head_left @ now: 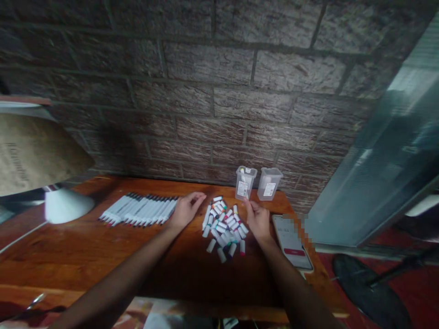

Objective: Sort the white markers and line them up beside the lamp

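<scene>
My left hand [187, 209] hovers over the table between a row of markers and a loose pile, fingers stretched to the right and loosely apart, holding nothing I can see. The white markers [140, 210] lie side by side, with dark ends away from me. In the middle, short white marker caps [224, 226] with coloured ends are heaped. To the right of the heap is my right hand [258, 220], its fingers bent together; what they hold, if anything, cannot be made out. Its fingertips reach the front of a clear plastic container [252, 176], where a white piece with a yellow end shows.
A second clear container [270, 185] stands to the right of the first. A phone [293, 244] lies near the table's right edge. A lamp with a white base [66, 205] is at the left. Behind the wooden table [192, 278] rises a brick wall [212, 105].
</scene>
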Tool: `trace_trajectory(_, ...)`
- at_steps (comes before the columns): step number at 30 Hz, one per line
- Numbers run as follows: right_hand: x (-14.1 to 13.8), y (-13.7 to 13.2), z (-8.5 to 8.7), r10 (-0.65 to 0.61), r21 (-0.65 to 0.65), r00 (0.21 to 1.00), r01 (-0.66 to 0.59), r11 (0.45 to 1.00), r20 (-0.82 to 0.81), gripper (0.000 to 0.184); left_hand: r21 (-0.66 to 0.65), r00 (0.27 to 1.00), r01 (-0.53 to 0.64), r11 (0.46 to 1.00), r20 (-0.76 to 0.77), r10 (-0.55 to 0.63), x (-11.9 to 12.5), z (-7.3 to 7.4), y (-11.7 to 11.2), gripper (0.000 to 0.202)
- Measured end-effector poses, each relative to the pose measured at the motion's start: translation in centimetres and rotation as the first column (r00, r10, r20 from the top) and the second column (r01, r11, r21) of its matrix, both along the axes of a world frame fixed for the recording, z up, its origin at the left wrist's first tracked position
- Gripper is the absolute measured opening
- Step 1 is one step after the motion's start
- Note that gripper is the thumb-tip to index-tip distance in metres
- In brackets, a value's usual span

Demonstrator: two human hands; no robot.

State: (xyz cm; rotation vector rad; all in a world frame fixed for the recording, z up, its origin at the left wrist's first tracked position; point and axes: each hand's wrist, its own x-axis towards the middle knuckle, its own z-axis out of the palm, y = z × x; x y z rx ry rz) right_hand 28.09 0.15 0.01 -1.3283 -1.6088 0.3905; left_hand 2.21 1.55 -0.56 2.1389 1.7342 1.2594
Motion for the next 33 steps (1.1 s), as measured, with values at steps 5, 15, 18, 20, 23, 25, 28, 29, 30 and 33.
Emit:
trace_trajectory(5,0.4,0.2,-0.7,-0.005,-0.055,0.992,-0.001,0.999,-0.123,0.061,-0.188,0.962,-0.157,0.969,-0.249,0.108,-3.2,2.0,0.1,0.024)
trace_trajectory(15,-0.9,-0.8,0.0,0.06,-0.056,0.997,-0.062,0.996,-0.05,0.051,-0.447,0.809,-0.464,0.765,-0.567,0.159,-5.9,4.3,0.1,0.021)
trace_trajectory(18,-0.8,-0.7,-0.1,0.049,-0.086,0.996,-0.055,0.995,-0.072,0.05,-0.465,0.785,-0.505,0.728,-0.597,0.163,-5.3,4.3,0.1,0.027)
trace_trajectory(20,-0.6,-0.5,-0.2,0.026,-0.107,0.994,-0.037,0.994,-0.105,0.05,-0.479,0.785,-0.507,0.717,-0.6,0.155,-5.1,4.5,0.2,0.027)
trace_trajectory(23,-0.4,-0.3,-0.2,0.013,-0.104,0.988,-0.029,0.994,-0.153,0.05,-0.507,0.823,-0.445,0.738,-0.556,0.115,-4.7,5.3,0.4,0.02)
trace_trajectory(25,-0.4,-0.2,-0.2,0.017,-0.093,0.985,-0.033,0.995,-0.171,0.05,-0.55,0.875,-0.337,0.764,-0.482,0.039,-4.3,6.2,0.5,0.013)
trace_trajectory(28,-0.4,-0.3,-0.2,0.038,-0.078,0.983,-0.053,0.996,-0.179,0.05,-0.626,0.955,-0.049,0.778,-0.257,-0.147,-3.6,7.2,0.5,0.019)
trace_trajectory(29,-0.4,-0.3,-0.1,0.05,-0.072,0.982,-0.064,0.995,-0.181,0.05,-0.622,0.977,0.129,0.773,-0.055,-0.207,-3.3,7.2,0.4,0.021)
trace_trajectory(30,-0.4,-0.3,-0.1,0.061,-0.068,0.982,-0.074,0.995,-0.181,0.049,-0.567,0.951,0.309,0.764,0.191,-0.243,-3.1,7.0,0.4,0.023)
trace_trajectory(33,-0.4,-0.4,0.2,0.06,-0.055,0.985,-0.07,0.996,-0.164,0.048,-0.215,0.544,0.609,0.763,0.814,-0.204,-2.5,5.4,0.0,0.031)
